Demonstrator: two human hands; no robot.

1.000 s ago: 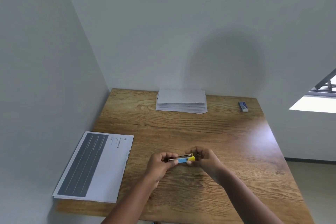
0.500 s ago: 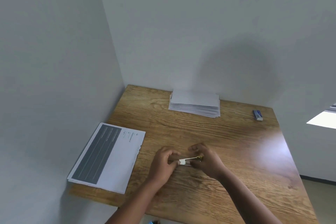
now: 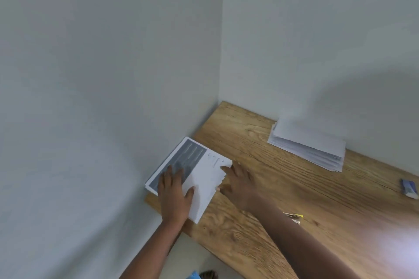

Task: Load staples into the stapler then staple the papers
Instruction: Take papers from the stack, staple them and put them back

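A printed paper set (image 3: 204, 179) with a dark grey block lies at the table's left edge against the wall. My left hand (image 3: 175, 192) rests flat on it, fingers spread. My right hand (image 3: 238, 182) lies open at the set's right edge, touching the paper. The small yellow stapler (image 3: 294, 217) lies on the wood behind my right forearm, mostly hidden by it. Neither hand holds anything.
A thick stack of white sheets (image 3: 308, 145) sits against the back wall. A small blue and white staple box (image 3: 410, 189) lies at the far right. The wooden table (image 3: 317, 199) fills the corner between two walls; the floor shows below its front edge.
Both hands let go of the stapler, now lying on the table, and moved left onto the printed paper set. The camera swung left.
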